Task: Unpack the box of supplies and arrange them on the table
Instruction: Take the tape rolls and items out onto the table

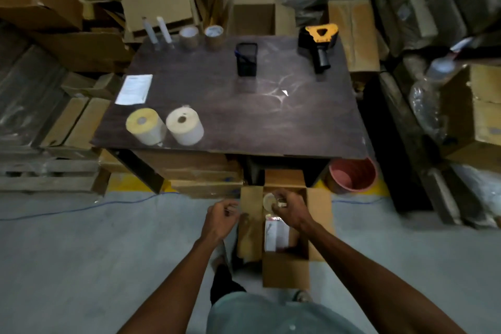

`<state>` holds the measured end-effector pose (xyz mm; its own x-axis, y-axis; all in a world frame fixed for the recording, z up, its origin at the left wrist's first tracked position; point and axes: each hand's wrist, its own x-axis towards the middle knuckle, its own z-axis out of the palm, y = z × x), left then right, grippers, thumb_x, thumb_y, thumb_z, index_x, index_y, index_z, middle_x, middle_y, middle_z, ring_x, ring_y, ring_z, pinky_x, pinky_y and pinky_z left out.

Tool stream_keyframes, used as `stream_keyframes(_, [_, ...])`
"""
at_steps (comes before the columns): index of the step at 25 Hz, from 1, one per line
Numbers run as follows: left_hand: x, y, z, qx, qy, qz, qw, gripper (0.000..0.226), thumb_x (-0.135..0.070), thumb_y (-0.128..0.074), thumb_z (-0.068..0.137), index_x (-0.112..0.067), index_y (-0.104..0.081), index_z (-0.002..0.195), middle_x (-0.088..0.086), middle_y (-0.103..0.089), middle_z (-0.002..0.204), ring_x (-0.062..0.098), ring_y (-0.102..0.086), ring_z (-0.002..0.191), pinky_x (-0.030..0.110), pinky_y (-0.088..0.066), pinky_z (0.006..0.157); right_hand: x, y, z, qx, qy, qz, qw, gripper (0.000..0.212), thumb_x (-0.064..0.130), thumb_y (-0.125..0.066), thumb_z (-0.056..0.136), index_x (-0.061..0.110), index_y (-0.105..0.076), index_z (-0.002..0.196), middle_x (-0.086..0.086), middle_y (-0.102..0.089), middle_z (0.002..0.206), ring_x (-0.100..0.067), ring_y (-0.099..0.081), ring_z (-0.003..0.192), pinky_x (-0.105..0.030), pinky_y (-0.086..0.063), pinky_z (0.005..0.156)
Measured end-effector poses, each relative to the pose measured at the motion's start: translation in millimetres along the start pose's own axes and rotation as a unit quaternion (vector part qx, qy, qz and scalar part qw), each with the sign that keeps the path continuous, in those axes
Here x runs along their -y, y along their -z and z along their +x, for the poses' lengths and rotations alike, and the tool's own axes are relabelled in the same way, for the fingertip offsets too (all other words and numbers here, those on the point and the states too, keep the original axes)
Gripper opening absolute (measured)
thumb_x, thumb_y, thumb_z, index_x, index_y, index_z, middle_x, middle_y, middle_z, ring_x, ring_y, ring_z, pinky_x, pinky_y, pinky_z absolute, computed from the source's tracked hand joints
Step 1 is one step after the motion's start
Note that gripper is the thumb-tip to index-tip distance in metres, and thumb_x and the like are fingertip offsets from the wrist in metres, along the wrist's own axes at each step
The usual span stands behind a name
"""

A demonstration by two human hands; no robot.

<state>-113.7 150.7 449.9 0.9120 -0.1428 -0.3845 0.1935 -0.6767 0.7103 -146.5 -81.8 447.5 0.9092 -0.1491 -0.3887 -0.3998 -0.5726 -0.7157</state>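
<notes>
An open cardboard box [284, 271] stands on the floor before the dark table [271, 122]. My right hand [288, 205] is over the box, curled around a pale roll [268, 201]. My left hand [221, 215] hovers beside the box's left flap, fingers curled; whether it holds anything is unclear. A white packet [275, 234] lies inside the box. The table holds two paper rolls [184, 126], a white sheet [134, 89], two brown tape rolls [200, 36], two white tubes [158, 31], a black container [246, 59] and a yellow-black tape dispenser [318, 40].
A pink bucket [352, 173] sits under the table's right corner. Stacked cardboard cartons [151, 0] and plastic-wrapped goods [425, 100] crowd around the table. A blue cable [81, 207] runs across the grey floor. My shoes [301, 296] are near the box.
</notes>
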Motion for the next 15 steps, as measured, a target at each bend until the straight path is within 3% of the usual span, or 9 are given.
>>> stream_keyframes(2, [-2,-41,-16,0.025,-0.004,0.016,1.0,0.024,-0.018,-0.055,0.085,-0.022,-0.074,0.098,-0.003,-0.075,0.091,0.012,-0.07,0.08,0.03,-0.059,0.076,-34,11,-26,0.001,-0.031,0.017,0.999,0.04,0.016,-0.071,0.082,0.008,-0.064,0.121,-0.006,-0.068,0.116,-0.022,-0.065,0.104,-0.029,-0.052,0.086])
stream_keyframes(5, [-21,-91,-39,0.059,-0.014,0.039,0.997,0.023,-0.016,-0.056,0.085,-0.026,-0.074,0.094,-0.008,-0.074,0.088,0.012,-0.069,0.08,0.023,-0.055,0.074,-82,22,-53,0.006,-0.074,0.011,0.997,0.035,0.02,-0.07,0.083,0.011,-0.066,0.116,-0.006,-0.07,0.11,-0.022,-0.066,0.101,-0.024,-0.048,0.08])
stream_keyframes(8, [-30,-125,-53,0.086,-0.011,0.027,0.996,0.022,-0.014,-0.061,0.083,-0.023,-0.074,0.099,-0.007,-0.073,0.094,0.011,-0.068,0.084,0.02,-0.054,0.077,-119,19,-65,0.012,-0.106,0.018,0.994,0.032,0.023,-0.071,0.08,0.012,-0.067,0.11,-0.009,-0.072,0.104,-0.025,-0.067,0.096,-0.032,-0.053,0.084])
stream_keyframes(10, [-22,-149,-46,0.098,-0.015,0.022,0.995,0.025,-0.016,-0.067,0.082,-0.021,-0.073,0.106,-0.005,-0.073,0.098,0.011,-0.068,0.09,0.023,-0.056,0.081,-141,8,-60,0.006,-0.111,0.035,0.993,0.032,0.024,-0.072,0.08,0.015,-0.066,0.111,-0.007,-0.071,0.102,-0.023,-0.067,0.092,-0.037,-0.055,0.084])
stream_keyframes(15, [35,-220,4,0.077,-0.028,0.018,0.996,0.03,-0.013,-0.071,0.083,-0.021,-0.07,0.112,-0.005,-0.071,0.105,0.009,-0.065,0.098,0.021,-0.055,0.081,-214,-45,2,0.016,-0.113,0.024,0.993,0.034,0.032,-0.067,0.083,0.016,-0.068,0.112,-0.004,-0.071,0.109,-0.022,-0.068,0.096,-0.032,-0.053,0.084])
